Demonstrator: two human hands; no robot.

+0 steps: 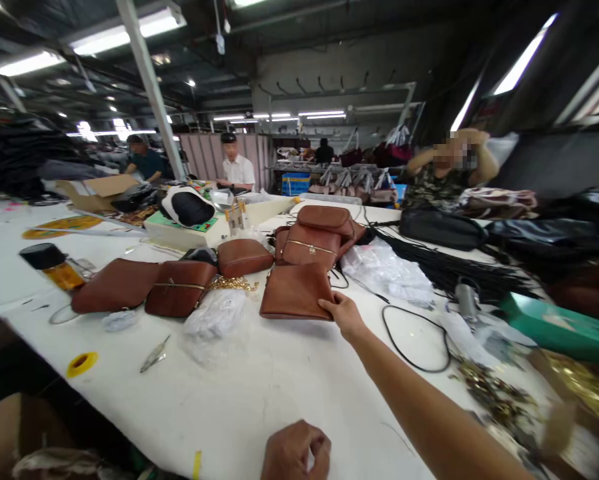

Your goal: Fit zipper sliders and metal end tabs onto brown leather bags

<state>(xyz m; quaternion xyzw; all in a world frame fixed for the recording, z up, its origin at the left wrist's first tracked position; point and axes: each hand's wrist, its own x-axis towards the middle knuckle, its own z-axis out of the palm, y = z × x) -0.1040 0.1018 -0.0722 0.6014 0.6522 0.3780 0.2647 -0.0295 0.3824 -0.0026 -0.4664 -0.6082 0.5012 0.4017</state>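
Observation:
My right hand (347, 315) reaches out over the white table and grips a flat brown leather bag (297, 293) by its right edge, thumb on top. Low in the view, my left hand (297, 451) is closed, its fingers curled round to the thumb; whatever it may hold is too small to make out. Behind the gripped bag lies a pile of brown bags (312, 243), one with a gold zip. Left of it are a smaller brown bag (244, 257), a zipped bag (180, 288) and another brown bag (115, 285). A gold chain (232, 283) lies between them.
Clear plastic bags (217, 317) and thread snips (154, 355) lie on the table, with a yellow tape roll (82, 364) farther left. A black cord (414, 333), gold hardware (499, 393) and a green box (559, 323) are at right. Several people work beyond.

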